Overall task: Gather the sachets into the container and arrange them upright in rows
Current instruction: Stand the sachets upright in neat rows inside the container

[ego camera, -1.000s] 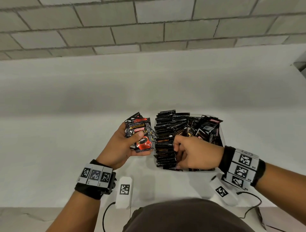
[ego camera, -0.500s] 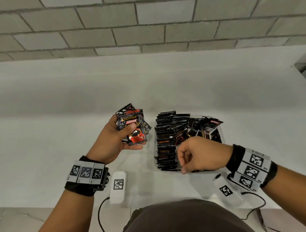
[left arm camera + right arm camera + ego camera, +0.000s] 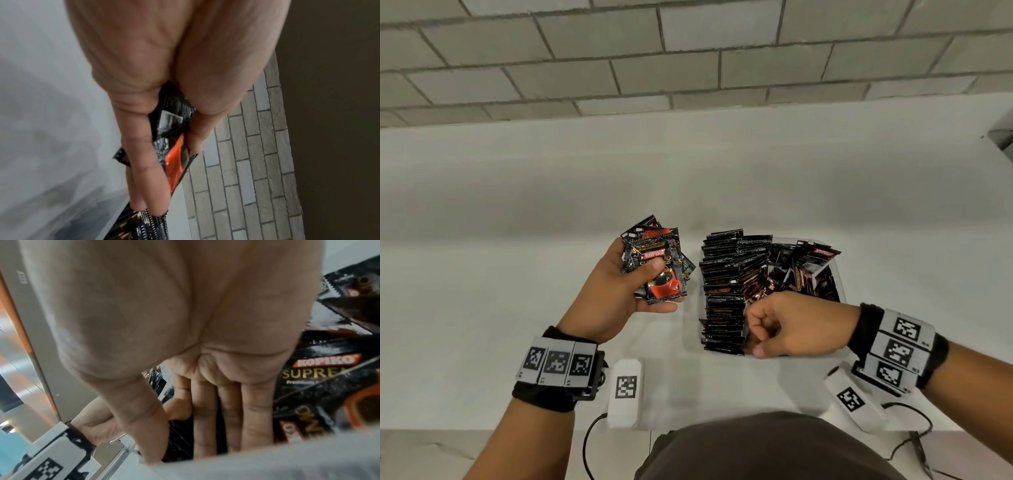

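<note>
The left hand [image 3: 616,291] has carried its fanned bundle of Kopiko sachets [image 3: 659,262] leftward, away from the clear container [image 3: 840,284] at frame centre, thumb pinching them. The right hand [image 3: 791,325], fingers curled against the upright row [image 3: 722,291], has drawn slightly back; a refill looks next.

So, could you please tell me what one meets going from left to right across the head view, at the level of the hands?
Left hand gripping a bundle of sachets → upright row of sachets at the container's left side → right hand at the container's near edge → clear container.
</note>
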Demonstrator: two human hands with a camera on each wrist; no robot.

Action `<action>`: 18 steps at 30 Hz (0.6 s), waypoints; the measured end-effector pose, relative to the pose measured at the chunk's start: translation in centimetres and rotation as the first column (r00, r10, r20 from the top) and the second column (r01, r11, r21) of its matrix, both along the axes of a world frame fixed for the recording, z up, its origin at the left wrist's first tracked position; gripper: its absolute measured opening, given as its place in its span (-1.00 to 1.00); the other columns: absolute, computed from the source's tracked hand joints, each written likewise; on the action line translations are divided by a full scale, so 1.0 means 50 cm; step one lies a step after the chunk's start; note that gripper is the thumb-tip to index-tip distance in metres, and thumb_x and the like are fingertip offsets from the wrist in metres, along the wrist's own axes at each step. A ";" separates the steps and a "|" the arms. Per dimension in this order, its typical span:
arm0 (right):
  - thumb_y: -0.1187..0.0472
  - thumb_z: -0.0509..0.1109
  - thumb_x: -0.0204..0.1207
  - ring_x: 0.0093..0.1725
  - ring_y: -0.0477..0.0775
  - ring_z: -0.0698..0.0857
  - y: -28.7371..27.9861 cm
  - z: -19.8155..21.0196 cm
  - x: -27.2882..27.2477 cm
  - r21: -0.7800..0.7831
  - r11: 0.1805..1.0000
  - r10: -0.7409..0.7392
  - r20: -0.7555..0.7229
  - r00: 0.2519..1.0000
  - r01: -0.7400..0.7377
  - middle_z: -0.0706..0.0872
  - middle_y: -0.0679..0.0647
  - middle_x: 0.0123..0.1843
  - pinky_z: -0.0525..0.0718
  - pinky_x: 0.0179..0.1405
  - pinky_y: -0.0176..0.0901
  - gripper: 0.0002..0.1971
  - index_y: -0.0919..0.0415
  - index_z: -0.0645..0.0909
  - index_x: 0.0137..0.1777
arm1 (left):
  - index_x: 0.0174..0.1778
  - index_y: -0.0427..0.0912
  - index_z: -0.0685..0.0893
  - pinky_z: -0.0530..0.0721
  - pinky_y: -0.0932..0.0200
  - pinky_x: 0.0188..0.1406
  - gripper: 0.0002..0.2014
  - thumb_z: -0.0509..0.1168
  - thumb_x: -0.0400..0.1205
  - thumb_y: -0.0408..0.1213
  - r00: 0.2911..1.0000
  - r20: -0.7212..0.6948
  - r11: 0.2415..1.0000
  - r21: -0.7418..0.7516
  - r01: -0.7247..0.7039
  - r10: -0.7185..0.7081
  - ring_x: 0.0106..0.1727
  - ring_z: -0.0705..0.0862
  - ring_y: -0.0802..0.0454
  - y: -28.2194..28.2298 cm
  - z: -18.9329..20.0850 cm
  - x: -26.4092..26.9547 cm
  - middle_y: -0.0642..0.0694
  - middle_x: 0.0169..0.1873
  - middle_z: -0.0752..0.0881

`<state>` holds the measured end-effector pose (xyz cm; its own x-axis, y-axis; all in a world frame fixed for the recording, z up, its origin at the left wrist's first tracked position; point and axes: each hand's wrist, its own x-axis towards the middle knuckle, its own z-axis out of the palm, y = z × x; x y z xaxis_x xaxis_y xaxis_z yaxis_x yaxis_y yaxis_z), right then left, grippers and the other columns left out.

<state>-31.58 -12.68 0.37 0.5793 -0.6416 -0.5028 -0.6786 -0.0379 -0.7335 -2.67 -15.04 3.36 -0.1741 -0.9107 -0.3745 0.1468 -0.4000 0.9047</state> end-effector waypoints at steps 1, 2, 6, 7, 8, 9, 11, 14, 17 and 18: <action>0.06 0.60 0.46 -0.26 0.04 0.70 -0.002 0.005 -0.003 -0.004 1.000 0.011 0.005 1.000 -0.011 0.79 0.08 -0.23 0.76 -0.02 0.19 -0.78 0.02 0.57 -0.21 | 0.51 -0.11 0.49 0.85 -0.17 -0.26 -0.48 0.41 0.61 -0.32 1.000 0.002 1.000 -0.005 0.002 -0.002 0.02 0.84 -0.49 0.000 0.003 0.000 -0.27 0.27 0.78; 0.05 0.60 0.47 -0.18 0.10 0.77 -0.005 0.013 -0.006 -0.012 1.000 0.020 0.013 1.000 -0.020 0.82 0.07 -0.17 0.76 0.06 0.23 -0.80 0.02 0.60 -0.19 | 0.51 -0.10 0.49 0.85 -0.17 -0.27 -0.48 0.41 0.60 -0.31 1.000 0.006 1.000 -0.010 0.006 -0.005 0.01 0.84 -0.48 0.001 0.007 -0.001 -0.27 0.27 0.78; 0.21 0.60 0.51 -0.15 0.06 0.83 -0.024 0.074 -0.019 -0.091 0.994 -0.051 0.076 0.996 0.058 0.85 0.02 -0.16 0.80 0.06 0.11 -0.87 0.11 0.67 -0.13 | 0.50 -0.06 0.50 0.84 -0.14 -0.33 -0.47 0.42 0.59 -0.29 0.999 0.023 0.998 -0.047 0.050 -0.049 0.03 0.86 -0.39 0.003 0.033 -0.013 -0.22 0.26 0.78; 0.21 0.59 0.52 -0.19 0.04 0.82 -0.028 0.095 -0.015 -0.126 0.986 -0.096 0.122 0.988 0.111 0.85 0.02 -0.19 0.80 0.01 0.04 -0.88 0.12 0.67 -0.12 | 0.50 -0.05 0.50 0.84 -0.12 -0.35 -0.47 0.41 0.59 -0.29 0.997 0.022 0.996 -0.058 0.068 -0.067 0.04 0.86 -0.35 0.004 0.041 -0.020 -0.20 0.25 0.79; 0.17 0.59 0.53 -0.24 0.03 0.81 -0.031 0.114 -0.008 -0.155 0.971 -0.150 0.180 0.972 0.179 0.84 0.02 -0.22 0.80 -0.03 0.00 -0.86 0.12 0.67 -0.11 | 0.50 -0.06 0.50 0.83 -0.12 -0.36 -0.47 0.41 0.59 -0.30 0.996 0.019 0.994 -0.066 0.091 -0.090 0.04 0.87 -0.31 0.005 0.048 -0.030 -0.17 0.24 0.80; 0.11 0.61 0.51 -0.28 0.02 0.79 -0.032 0.130 0.003 -0.171 0.949 -0.217 0.248 0.944 0.264 0.83 0.03 -0.24 0.77 -0.06 -0.01 -0.82 0.13 0.66 -0.08 | 0.50 -0.06 0.50 0.83 -0.12 -0.37 -0.48 0.41 0.59 -0.31 0.993 0.014 0.990 -0.073 0.118 -0.117 0.03 0.87 -0.29 0.005 0.055 -0.042 -0.16 0.22 0.81; 0.01 0.69 0.38 -0.31 0.00 0.72 -0.034 0.152 0.030 -0.169 0.880 -0.354 0.390 0.850 0.443 0.78 0.02 -0.22 0.74 -0.13 0.02 -0.64 0.11 0.63 0.01 | 0.49 -0.07 0.49 0.84 -0.11 -0.37 -0.49 0.41 0.61 -0.32 0.984 0.001 0.981 -0.079 0.178 -0.179 0.03 0.87 -0.30 0.005 0.066 -0.068 -0.17 0.22 0.81; -0.03 0.77 0.22 -0.30 0.04 0.69 -0.040 0.157 0.054 -0.205 0.787 -0.443 0.469 0.764 0.583 0.68 -0.01 -0.06 0.75 -0.17 0.10 -0.37 -0.07 0.56 0.26 | 0.49 -0.09 0.48 0.83 -0.08 -0.38 -0.49 0.40 0.61 -0.30 0.970 -0.036 0.968 -0.085 0.235 -0.238 0.07 0.86 -0.31 0.003 0.078 -0.098 -0.17 0.25 0.80; 0.21 0.73 0.33 -0.31 0.04 0.69 -0.047 0.158 0.052 -0.197 0.790 -0.438 0.482 0.759 0.580 0.61 0.01 0.09 0.84 -0.18 0.19 -0.35 -0.10 0.56 0.39 | 0.49 -0.10 0.47 0.84 -0.08 -0.37 -0.50 0.38 0.61 -0.21 0.967 -0.056 0.968 -0.067 0.243 -0.247 0.04 0.86 -0.34 0.002 0.082 -0.113 -0.17 0.21 0.82; 0.29 0.69 0.38 -0.30 0.03 0.70 -0.049 0.158 0.051 -0.183 0.797 -0.432 0.493 0.755 0.576 0.64 0.06 0.10 0.85 -0.19 0.20 -0.39 -0.06 0.58 0.39 | 0.49 -0.11 0.47 0.85 -0.08 -0.35 -0.51 0.36 0.63 -0.17 0.966 -0.062 0.967 -0.053 0.249 -0.252 -0.01 0.86 -0.39 0.003 0.081 -0.116 -0.22 0.18 0.82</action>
<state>-29.05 -15.12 8.26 0.2256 -0.9739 -0.0246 -0.3042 -0.0464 -0.9515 -8.45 -14.90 7.42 -0.4227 -0.8500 -0.3143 0.1083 -0.3917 0.9137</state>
